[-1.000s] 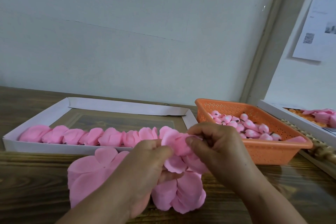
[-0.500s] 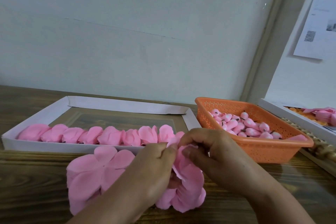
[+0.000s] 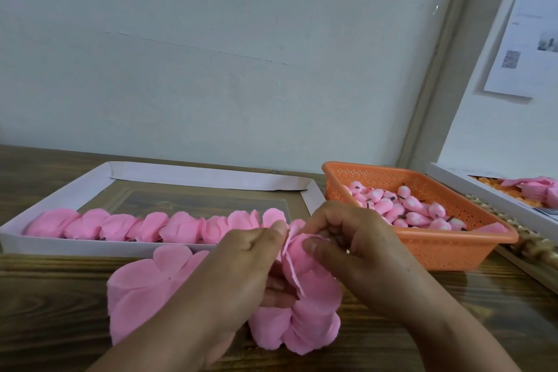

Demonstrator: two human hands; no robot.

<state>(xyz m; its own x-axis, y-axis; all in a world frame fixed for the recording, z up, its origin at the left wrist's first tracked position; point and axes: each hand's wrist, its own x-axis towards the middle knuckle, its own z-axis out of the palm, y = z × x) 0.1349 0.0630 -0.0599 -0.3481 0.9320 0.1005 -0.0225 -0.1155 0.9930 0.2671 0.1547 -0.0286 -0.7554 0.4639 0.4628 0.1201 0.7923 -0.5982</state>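
Tabletop [image 3: 45, 296]: brown wood, lower frame.
Pink petals [image 3: 314, 281]: pinched by left hand [image 3: 238, 269] and right hand [image 3: 359, 248], middle.
Orange basket [image 3: 447, 251]: right, pink buds held inside.

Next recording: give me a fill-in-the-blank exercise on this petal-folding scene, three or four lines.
The left hand and the right hand both pinch a ___ petal piece.
The small buds lie in the ___ basket.
The white tray holds a single ___ of folded flowers.
The flat petals rest on the ___ table.
Missing words: pink; orange; row; wooden.
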